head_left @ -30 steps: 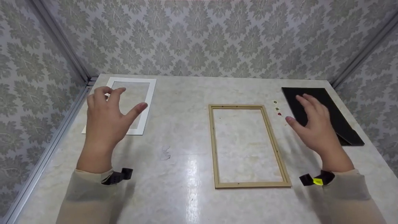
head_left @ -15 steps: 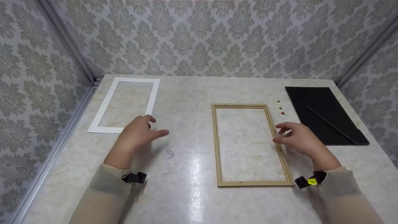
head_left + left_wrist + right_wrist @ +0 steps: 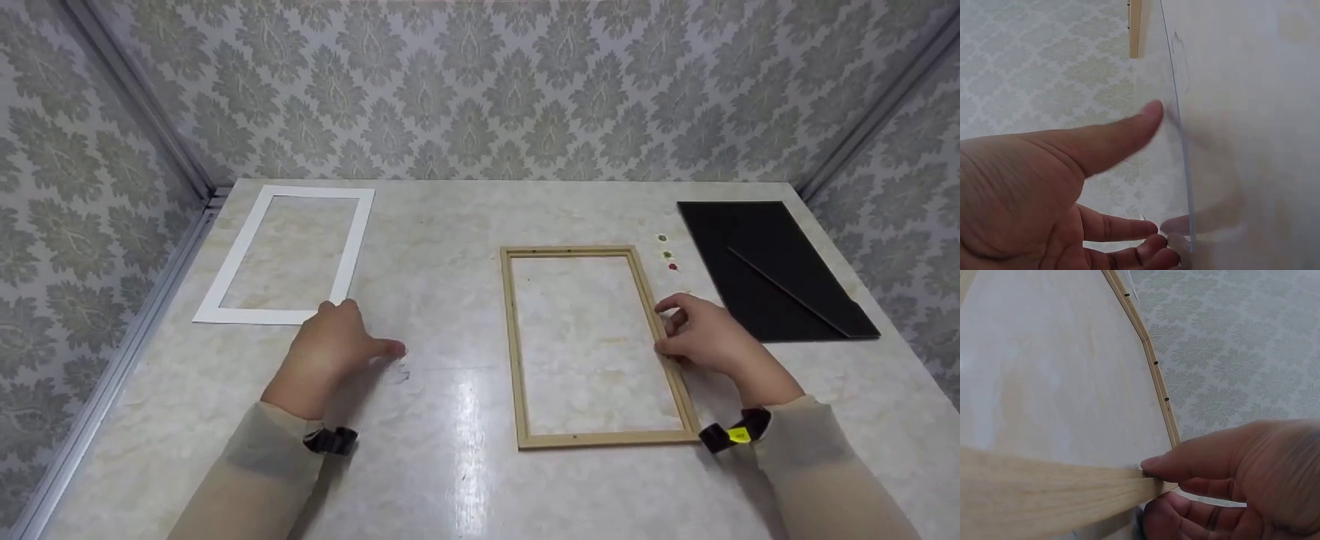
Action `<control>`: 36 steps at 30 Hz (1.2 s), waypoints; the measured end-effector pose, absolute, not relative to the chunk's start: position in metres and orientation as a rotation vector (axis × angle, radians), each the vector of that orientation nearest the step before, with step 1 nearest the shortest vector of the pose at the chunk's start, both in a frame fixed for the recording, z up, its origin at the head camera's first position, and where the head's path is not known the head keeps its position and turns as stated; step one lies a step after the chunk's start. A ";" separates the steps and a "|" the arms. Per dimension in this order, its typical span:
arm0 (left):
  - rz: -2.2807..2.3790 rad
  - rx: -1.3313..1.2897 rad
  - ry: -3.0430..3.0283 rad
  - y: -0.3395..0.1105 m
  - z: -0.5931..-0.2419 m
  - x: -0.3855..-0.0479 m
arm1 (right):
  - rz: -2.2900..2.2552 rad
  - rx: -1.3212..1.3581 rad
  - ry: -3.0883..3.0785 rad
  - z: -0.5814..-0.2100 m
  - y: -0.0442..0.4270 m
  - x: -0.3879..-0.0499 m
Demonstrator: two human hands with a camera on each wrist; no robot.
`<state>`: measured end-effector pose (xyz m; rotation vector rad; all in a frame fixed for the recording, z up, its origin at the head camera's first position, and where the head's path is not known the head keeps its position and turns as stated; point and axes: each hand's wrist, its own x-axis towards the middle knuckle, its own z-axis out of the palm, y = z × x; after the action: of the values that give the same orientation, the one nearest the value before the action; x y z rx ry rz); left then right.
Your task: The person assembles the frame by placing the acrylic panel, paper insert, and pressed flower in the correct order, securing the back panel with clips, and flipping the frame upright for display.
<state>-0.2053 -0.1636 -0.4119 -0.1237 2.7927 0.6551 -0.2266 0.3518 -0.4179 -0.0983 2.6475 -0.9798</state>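
The right hand [image 3: 697,334] pinches the right rail of the rectangular wooden picture frame [image 3: 511,352], its thumb on one side of the rail and its fingers curled on the other; the frame lies on the marbled counter [image 3: 427,247], right of the middle, its short sides nearest and farthest from the person; the left hand [image 3: 330,349] is moderately wide, its thumb stretched out towards the picture frame and its other fingers bent, with a gap between; it covers the near right corner of the white mat [image 3: 225,270], which lies flat at the left; in the left wrist view the thin bluish edge of a clear sheet [image 3: 1181,126] runs just beside the thumb and fingers; whether they touch it I cannot tell; three tiny pressed flowers [image 3: 673,267], the nearest of them red, lie in a row between the picture frame and the black backing board [image 3: 795,247]; that board lies at the far right, a slanting flap on its face; patterned wallpaper [image 3: 480,90] covers the wall behind
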 end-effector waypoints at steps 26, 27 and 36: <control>0.759 -0.151 2.736 -0.153 -0.415 -0.203 | -1.007 -0.055 2.629 -0.419 0.348 -0.224; 0.733 -0.152 2.747 -0.152 -0.415 -0.201 | -1.006 -0.055 2.630 -0.419 0.348 -0.224; 0.727 -0.158 2.738 -0.148 -0.416 -0.201 | -1.007 -0.067 2.649 -0.418 0.348 -0.225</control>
<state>-0.2008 -0.1479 -0.4156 -0.1584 2.7379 0.7274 -0.2248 0.3484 -0.4185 -0.0668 2.6490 -1.0070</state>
